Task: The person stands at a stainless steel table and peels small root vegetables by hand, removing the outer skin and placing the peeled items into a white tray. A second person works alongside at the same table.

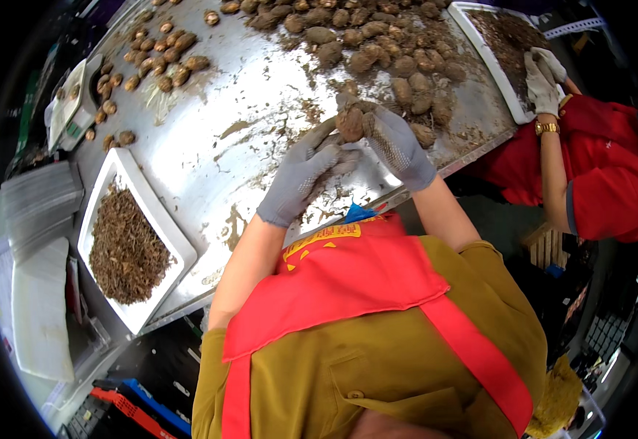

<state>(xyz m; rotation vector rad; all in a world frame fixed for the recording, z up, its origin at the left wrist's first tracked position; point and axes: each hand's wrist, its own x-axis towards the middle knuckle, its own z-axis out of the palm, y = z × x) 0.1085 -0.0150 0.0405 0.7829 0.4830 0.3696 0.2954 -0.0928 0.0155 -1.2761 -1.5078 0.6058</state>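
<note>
In grey dotted work gloves, my left hand (305, 170) and my right hand (393, 140) meet over the metal table near its front edge. A brown taro corm (350, 124) sits between them, held by the fingers of my right hand. My left hand is beside its lower left side, palm turned up and fingers partly curled; whether it grips the corm is unclear. Just beyond lies a large heap of soil-covered corms (374, 38). Cleaner-looking corms (168, 55) form a smaller group at the far left. Brown scraps and wet dirt are scattered over the metal tabletop (187, 142).
A white foam tray (184, 244) of fibrous peelings stands at the left. Behind it are a scale (75, 104) and stacked foam trays (44, 203). At the right, a co-worker's gloved hands (543, 82) rest over another white tray (492, 60) holding brown debris.
</note>
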